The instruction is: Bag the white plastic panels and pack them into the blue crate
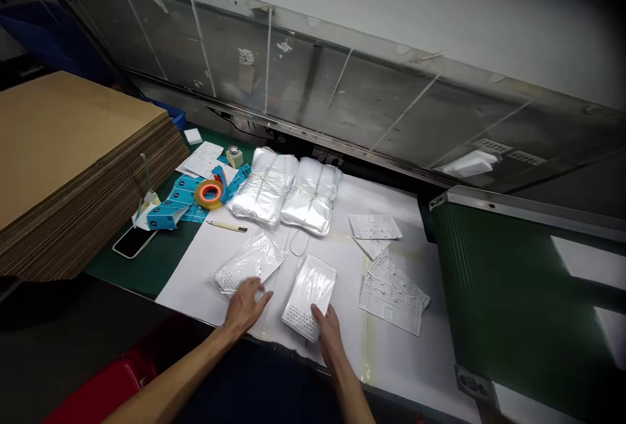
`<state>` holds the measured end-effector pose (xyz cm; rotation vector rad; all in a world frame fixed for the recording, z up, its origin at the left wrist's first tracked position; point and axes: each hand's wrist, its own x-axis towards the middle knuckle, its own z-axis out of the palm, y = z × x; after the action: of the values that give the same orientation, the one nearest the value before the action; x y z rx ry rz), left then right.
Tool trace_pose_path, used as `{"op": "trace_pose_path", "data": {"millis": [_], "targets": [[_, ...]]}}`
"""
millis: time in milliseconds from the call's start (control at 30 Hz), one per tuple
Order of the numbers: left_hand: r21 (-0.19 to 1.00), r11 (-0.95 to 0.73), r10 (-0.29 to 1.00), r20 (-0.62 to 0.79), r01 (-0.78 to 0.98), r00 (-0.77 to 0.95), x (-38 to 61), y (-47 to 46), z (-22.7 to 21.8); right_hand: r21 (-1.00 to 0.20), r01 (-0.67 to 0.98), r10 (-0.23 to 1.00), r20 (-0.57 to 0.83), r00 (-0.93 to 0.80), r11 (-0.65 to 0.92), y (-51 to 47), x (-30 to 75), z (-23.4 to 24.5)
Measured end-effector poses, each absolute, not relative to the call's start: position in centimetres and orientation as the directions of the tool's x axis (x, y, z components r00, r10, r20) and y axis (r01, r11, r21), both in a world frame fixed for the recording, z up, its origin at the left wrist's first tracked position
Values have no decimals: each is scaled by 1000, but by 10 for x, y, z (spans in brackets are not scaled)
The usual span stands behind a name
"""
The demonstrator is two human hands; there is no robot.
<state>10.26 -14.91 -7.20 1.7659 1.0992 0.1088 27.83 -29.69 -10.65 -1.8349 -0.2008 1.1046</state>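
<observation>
Two flat clear packets, each with a white dotted card inside, lie side by side on a white sheet (195, 267) near the front edge of the worktop (147, 271). The left packet (250, 261) lies aslant; the right packet (313, 290) points away from the person. The left hand (247, 306) rests on the near end of the left packet, palm down, fingers loosely spread and gripping nothing. The right hand (328, 333) covers the near corner of the right packet with its thumb on top. Its other fingers are hidden, so I cannot tell whether it pinches the packet or only presses on it.

The print on the cards is too small to read. Both forearms are cut off by the bottom edge, and a red object (107, 385) at the lower left is only partly in view.

Behind the packets sit two bundles of clear bags (288, 192), touching each other. Loose cards (394, 290) lie to the right on the sheet. To the left, on the green worktop, are a roll of tape (211, 194), blue boxes (166, 212), a phone (134, 240) and a small bottle (235, 155). A tall stack of cardboard (73, 169) fills the left side, and a green belt (513, 306) runs at the right. A scuffed metal panel (342, 85) closes the back.

Both arms reach forward, bare, wrists low.
</observation>
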Motion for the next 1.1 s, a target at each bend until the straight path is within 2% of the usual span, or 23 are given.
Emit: {"op": "trace_pose_path", "data": {"millis": [67,167,233,333,500,633,700,767,833,900,967,1033,1100], "targets": [[709,-234,800,-248,666,546,102,-128,-77,-774,-162,556,-566,608,-612,-298,283,-110],[571,-382,823,-147,727,548,104,-104,-88,-714,60,590,-524,614,-697,-294,283,-110],[480,-412,842,-123,774,525,99,-94,-94,-662,190,619,-505,602,-725,-289,281,-105],[348,-344,912,-100,872,399,68,-82,-99,-583,328,647,-501,574,-743,-283,274,-97],[181,-148,982,-87,972,166,-5,-65,-99,-528,401,657,-513,552,-749,-270,259,-99],[126,-174,982,-58,977,182,-23,-58,-104,-559,362,652,-501,570,-746,-265,258,-106],[97,-198,980,34,975,196,-15,-58,-107,-567,319,624,-497,602,-760,-275,270,-99],[137,-274,957,140,952,256,7,-60,-106,-576,269,589,-489,643,-772,-296,289,-83],[254,-429,899,210,867,384,44,-66,-100,-603,221,562,-462,686,-767,-326,313,-56],[389,-597,801,246,701,546,101,-77,-87,-663,176,544,-402,736,-728,-362,344,-20],[493,-711,673,271,501,688,174,-95,-68,-734,122,505,-326,799,-668,-401,384,19],[546,-788,500,297,285,814,259,-122,-40,-762,74,409,-261,874,-643,-443,432,59],[548,-834,276,319,61,907,347,-159,-5,-669,97,280,-171,945,-737,-488,487,94]]}}
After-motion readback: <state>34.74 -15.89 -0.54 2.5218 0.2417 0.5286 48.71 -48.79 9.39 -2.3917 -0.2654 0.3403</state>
